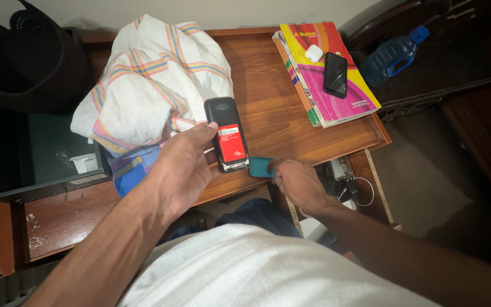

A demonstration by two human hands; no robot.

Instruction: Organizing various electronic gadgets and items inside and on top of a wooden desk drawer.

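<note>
— What has the left hand [180, 170] got?

— A small black phone [227, 134], back side up with the cover off, so the red battery [230, 142] shows. The thumb lies along the phone's left edge and the fingers wrap underneath; the hand is closed on it and holds it just above the desk [268, 108].

— And the right hand [298, 183]?

— Just beside the left one, to its right and a little lower. Its fingertips pinch a small teal piece [260, 167], flat and rounded at the corners. That piece sits at the phone's lower right corner, touching or nearly touching it; I cannot tell which.

— What lies right behind the left hand?

— A bundled white cloth [152, 79] with pink, yellow and blue stripes, heaped on the desk. The phone's top end overlaps its edge in the view.

— Farther out?

— Beyond and right of the right hand, at the desk's far right corner, is a stack of books [336, 85], the top one pink and yellow. On it lie a black smartphone [335, 74], face up, and a small white earbud case [313, 53]. Past the books, off the desk, a blue bottle [393, 57] lies on its side.

— Anything under the right hand?

— An open drawer [370, 182], holding white cables and a plug.

— And far left?

— A dark open box [35, 153], well apart from both hands.
</note>
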